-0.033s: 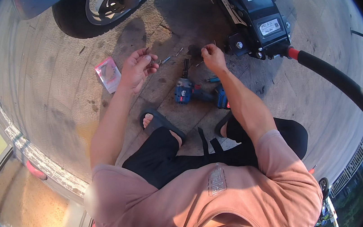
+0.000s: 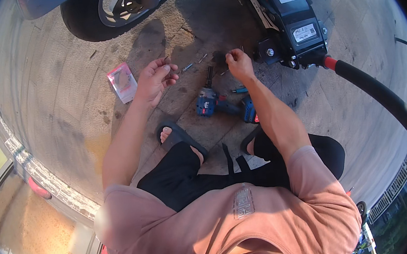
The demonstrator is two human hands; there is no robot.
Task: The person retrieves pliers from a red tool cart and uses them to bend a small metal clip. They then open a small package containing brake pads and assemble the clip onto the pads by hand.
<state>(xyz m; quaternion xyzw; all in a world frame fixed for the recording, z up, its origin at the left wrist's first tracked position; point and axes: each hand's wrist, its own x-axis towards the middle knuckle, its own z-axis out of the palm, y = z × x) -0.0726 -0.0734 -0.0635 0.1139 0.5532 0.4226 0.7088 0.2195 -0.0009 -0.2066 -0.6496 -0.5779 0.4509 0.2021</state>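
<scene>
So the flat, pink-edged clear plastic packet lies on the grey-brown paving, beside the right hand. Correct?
Wrong hand: the head view shows the flat, pink-edged clear plastic packet beside the left hand. It does lie on the grey-brown paving.

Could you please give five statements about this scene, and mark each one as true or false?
1. A blue power tool lies on the ground. True.
2. The packet lies to the left of the left hand. True.
3. The right hand grips the power tool. False: neither hand touches it.
4. The shirt is green. False: it is pink.
5. The tyre is near the picture's upper edge. True.
</scene>
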